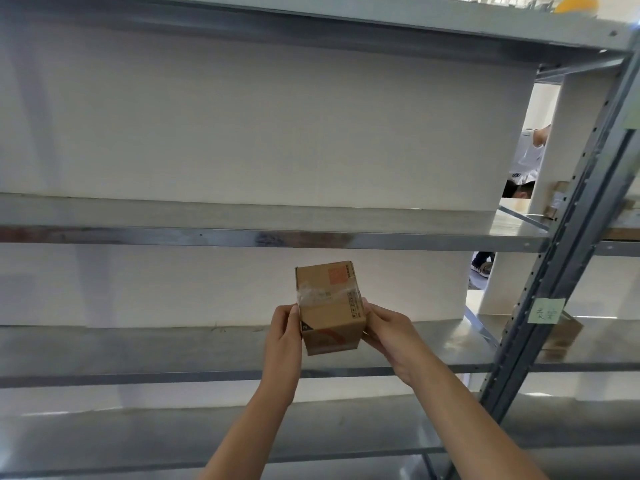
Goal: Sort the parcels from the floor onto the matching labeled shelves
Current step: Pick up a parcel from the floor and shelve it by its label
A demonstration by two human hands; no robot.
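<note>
Gripping a small cardboard parcel (329, 306) from either side, the left hand (284, 336) and right hand (389, 336) hold it above the grey metal shelf (138, 348), near a green label (546, 310).

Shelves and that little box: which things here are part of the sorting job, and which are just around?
Part of the job:
- small brown cardboard parcel, held between left hand and right hand
- grey metal shelf behind it
- green paper label on the upright post

Just around:
- yellow object on top shelf
- white wall panel
</note>
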